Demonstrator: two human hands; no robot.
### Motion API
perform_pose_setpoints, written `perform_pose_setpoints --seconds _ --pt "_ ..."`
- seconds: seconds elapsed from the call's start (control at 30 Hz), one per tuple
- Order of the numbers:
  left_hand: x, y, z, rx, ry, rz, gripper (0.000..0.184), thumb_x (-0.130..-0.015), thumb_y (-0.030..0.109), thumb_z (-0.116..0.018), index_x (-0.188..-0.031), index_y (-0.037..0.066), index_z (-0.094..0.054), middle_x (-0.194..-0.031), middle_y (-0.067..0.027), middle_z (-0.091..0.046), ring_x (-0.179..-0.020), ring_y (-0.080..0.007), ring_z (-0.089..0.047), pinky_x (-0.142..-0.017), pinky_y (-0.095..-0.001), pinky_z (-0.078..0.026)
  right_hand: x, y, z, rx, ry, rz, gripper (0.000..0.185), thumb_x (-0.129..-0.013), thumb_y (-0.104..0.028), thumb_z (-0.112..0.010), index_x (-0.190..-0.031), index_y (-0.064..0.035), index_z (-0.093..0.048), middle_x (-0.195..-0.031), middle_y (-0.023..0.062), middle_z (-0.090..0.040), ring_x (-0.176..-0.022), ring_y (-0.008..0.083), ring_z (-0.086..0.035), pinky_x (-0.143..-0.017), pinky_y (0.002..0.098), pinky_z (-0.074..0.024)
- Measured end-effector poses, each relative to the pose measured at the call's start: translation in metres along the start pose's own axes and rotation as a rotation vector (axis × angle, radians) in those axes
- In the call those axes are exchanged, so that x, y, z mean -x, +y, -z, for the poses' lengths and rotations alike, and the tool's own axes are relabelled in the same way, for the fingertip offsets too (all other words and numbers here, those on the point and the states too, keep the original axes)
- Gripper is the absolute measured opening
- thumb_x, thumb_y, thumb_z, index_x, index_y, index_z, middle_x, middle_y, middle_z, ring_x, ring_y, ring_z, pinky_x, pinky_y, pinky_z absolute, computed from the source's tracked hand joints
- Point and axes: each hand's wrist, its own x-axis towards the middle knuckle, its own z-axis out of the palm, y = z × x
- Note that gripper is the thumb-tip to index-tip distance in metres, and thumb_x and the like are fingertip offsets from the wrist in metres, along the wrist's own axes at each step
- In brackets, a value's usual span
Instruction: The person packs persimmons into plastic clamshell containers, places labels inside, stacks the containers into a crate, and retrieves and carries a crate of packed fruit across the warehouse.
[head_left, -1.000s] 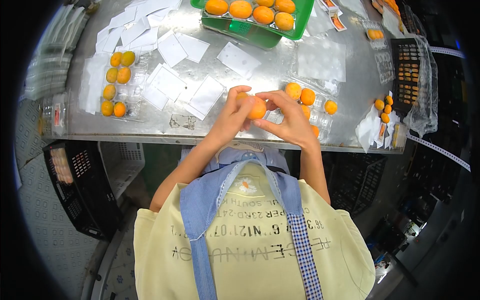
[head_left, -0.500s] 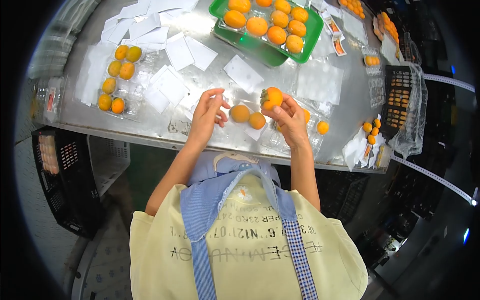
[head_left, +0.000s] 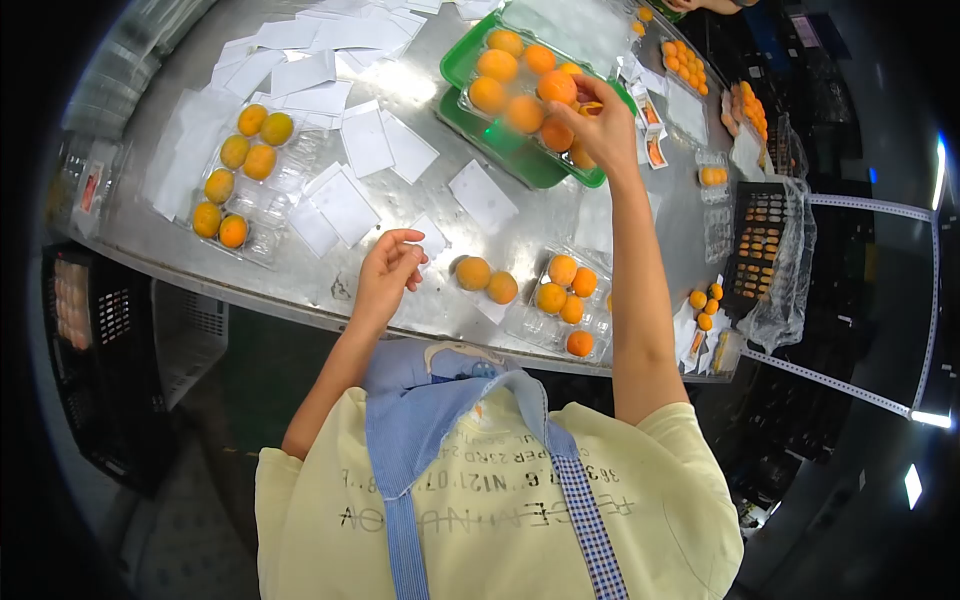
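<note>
My right hand (head_left: 603,128) reaches over a clear plastic tray of persimmons that rests on a green scale (head_left: 512,155). Its thumb and fingers are closed on an orange persimmon (head_left: 556,87) above the others. Below and left, my left hand (head_left: 385,272) hovers over the table's front part, fingers loosely bent and apart, holding nothing. Two loose persimmons (head_left: 473,273) lie to its right on a white paper. Farther right, a clear tray (head_left: 530,322) holds several persimmons. Another partly filled clear tray (head_left: 262,240) lies on the left with greener persimmons.
White paper sheets (head_left: 300,75) are scattered across the metal table (head_left: 300,275). Stacked clear trays (head_left: 135,60) stand at the far left. More persimmons (head_left: 685,65) and a black crate (head_left: 758,240) are on the right. Another person's arm (head_left: 710,5) shows at the top right.
My right hand has moved forward with the persimmon, from the front of the table to the tray on the green scale. My left hand stays near its place, a little lower in view.
</note>
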Motion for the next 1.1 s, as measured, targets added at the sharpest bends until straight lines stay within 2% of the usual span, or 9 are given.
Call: perform_pose_setpoints --seconds 0.07,0.3,0.43,0.57,0.6,0.73,0.83,0.87,1.1 --pt "-0.002 0.0 0.004 0.004 -0.003 -0.006 0.02 -0.089 0.014 -0.053 -0.106 0.006 -0.055 -0.081 -0.0021 -0.057 -0.062 -0.0056 -0.05 -0.055 -0.0192 -0.04 -0.02 0.0 -0.005 0.115 -0.045 0.02 0.052 -0.063 -0.031 -0.077 -0.102 -0.0004 -0.063 -0.093 0.0137 -0.065 -0.083 0.023 -0.061 -0.075 0.0322 -0.0481" --pt "-0.003 -0.002 0.02 0.016 0.03 -0.003 0.017 -0.088 0.013 -0.053 -0.104 0.005 -0.056 -0.081 -0.0023 -0.057 -0.063 -0.0059 -0.049 -0.055 -0.0192 -0.041 -0.054 0.007 -0.015 0.227 -0.324 -0.14 0.06 -0.064 -0.037 -0.076 -0.11 -0.0011 -0.062 -0.093 0.0129 -0.065 -0.082 0.0208 -0.062 -0.075 0.0302 -0.0486" --pt "-0.005 -0.006 0.026 0.017 0.033 0.005 0.017 -0.09 0.015 -0.052 -0.104 0.006 -0.056 -0.08 -0.0008 -0.057 -0.064 -0.0049 -0.049 -0.057 -0.0189 -0.04 -0.059 0.008 -0.017 0.293 -0.338 -0.06 0.054 -0.062 -0.032 -0.076 -0.104 -0.0011 -0.064 -0.09 0.0133 -0.067 -0.08 0.0227 -0.065 -0.073 0.032 -0.0501" --pt "-0.007 -0.007 0.026 0.008 0.013 -0.005 0.017 -0.089 0.014 -0.052 -0.103 0.005 -0.056 -0.08 -0.0012 -0.057 -0.064 -0.0053 -0.049 -0.057 -0.0192 -0.04 -0.06 0.003 -0.015 0.301 -0.379 -0.1 0.054 -0.061 -0.031 -0.076 -0.104 -0.0006 -0.064 -0.092 0.0153 -0.066 -0.083 0.0236 -0.065 -0.076 0.0325 -0.05" --pt "-0.006 -0.006 0.026 0.01 0.012 -0.008 0.017 -0.088 0.013 -0.052 -0.103 0.005 -0.056 -0.08 -0.0014 -0.057 -0.064 -0.0056 -0.049 -0.056 -0.019 -0.04 -0.063 0.008 -0.016 0.314 -0.412 -0.055 0.059 -0.065 -0.036 -0.075 -0.11 -0.0003 -0.061 -0.091 0.0141 -0.065 -0.081 0.0229 -0.062 -0.075 0.0318 -0.0487" --pt "-0.003 -0.003 0.023 0.006 0.006 -0.01 0.017 -0.088 0.013 -0.052 -0.102 0.004 -0.056 -0.08 -0.0011 -0.057 -0.064 -0.0056 -0.049 -0.056 -0.0187 -0.04 -0.063 0.01 -0.014 0.277 -0.49 -0.088 0.058 -0.069 -0.038 -0.073 -0.113 -0.0023 -0.06 -0.091 0.0132 -0.064 -0.083 0.0213 -0.062 -0.076 0.03 -0.0483" --pt "-0.002 -0.002 0.023 0.02 -0.006 -0.004 0.016 -0.088 0.013 -0.053 -0.101 0.005 -0.056 -0.08 -0.0003 -0.056 -0.065 -0.0053 -0.049 -0.056 -0.0186 -0.04 -0.055 0.006 -0.013 0.285 -0.397 -0.071 0.058 -0.068 -0.034 -0.074 -0.113 -0.0011 -0.06 -0.094 0.0143 -0.065 -0.082 0.023 -0.065 -0.071 0.0312 -0.0517" --pt "-0.002 -0.004 0.022 0.022 -0.008 0.0 0.016 -0.087 0.013 -0.053 -0.101 0.005 -0.056 -0.08 -0.0001 -0.056 -0.065 -0.0052 -0.049 -0.057 -0.0185 -0.04 -0.053 0.009 -0.013 0.325 -0.352 -0.021 0.056 -0.07 -0.039 -0.071 -0.114 -0.0055 -0.061 -0.096 0.0147 -0.064 -0.081 0.0231 -0.064 -0.069 0.031 -0.0514" --pt "0.001 -0.006 0.02 0.039 -0.013 0.003 0.016 -0.087 0.013 -0.053 -0.101 0.006 -0.057 -0.079 0.0001 -0.056 -0.065 -0.0047 -0.049 -0.057 -0.0183 -0.041 -0.051 0.023 -0.005 0.213 -0.254 0.062 0.049 -0.074 -0.042 -0.067 -0.109 -0.0084 -0.064 -0.095 0.0147 -0.063 -0.09 0.0234 -0.06 -0.078 0.0336 -0.0472"
